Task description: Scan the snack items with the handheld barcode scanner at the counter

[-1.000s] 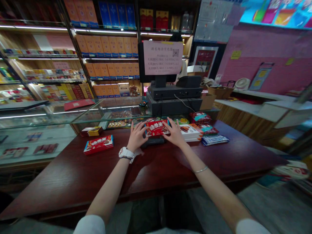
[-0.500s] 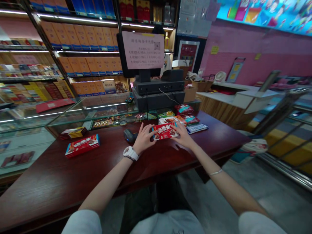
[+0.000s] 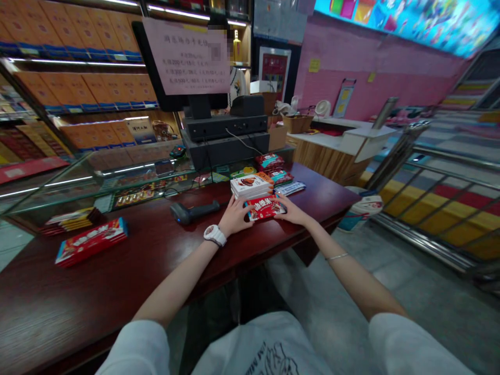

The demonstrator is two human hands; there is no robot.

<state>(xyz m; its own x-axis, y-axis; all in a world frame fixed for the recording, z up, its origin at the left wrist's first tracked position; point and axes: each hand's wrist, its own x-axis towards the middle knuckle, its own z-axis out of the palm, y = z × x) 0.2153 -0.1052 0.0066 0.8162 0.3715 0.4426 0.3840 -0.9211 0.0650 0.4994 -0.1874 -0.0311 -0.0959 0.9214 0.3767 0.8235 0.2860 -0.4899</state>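
A red chocolate bar packet (image 3: 264, 208) with white lettering lies level between my hands, just in front of a stack of white boxes (image 3: 249, 184). My left hand (image 3: 235, 214) grips its left end, fingers along the far side and thumb at the near edge. On the right end, my right hand (image 3: 292, 210) has its fingers and thumb closed. Whether the packet rests on the dark red tabletop (image 3: 164, 271) cannot be made out. A black barcode scanner (image 3: 194, 211) lies left of my left hand. Further left is a stack of similar red packets (image 3: 92, 241).
Behind my right hand are dark red snack bags (image 3: 280, 177) and a blue-white packet (image 3: 291, 188). A stack of yellow packets (image 3: 76, 220) is at the left, beside the glass display case (image 3: 42, 182). A monitor (image 3: 187, 57) stands at the back; a metal railing (image 3: 441, 172) is right.
My view has swung to the right, so the desk things sit further left. The held packet has come down in front of the white boxes, and both hands still grip it.
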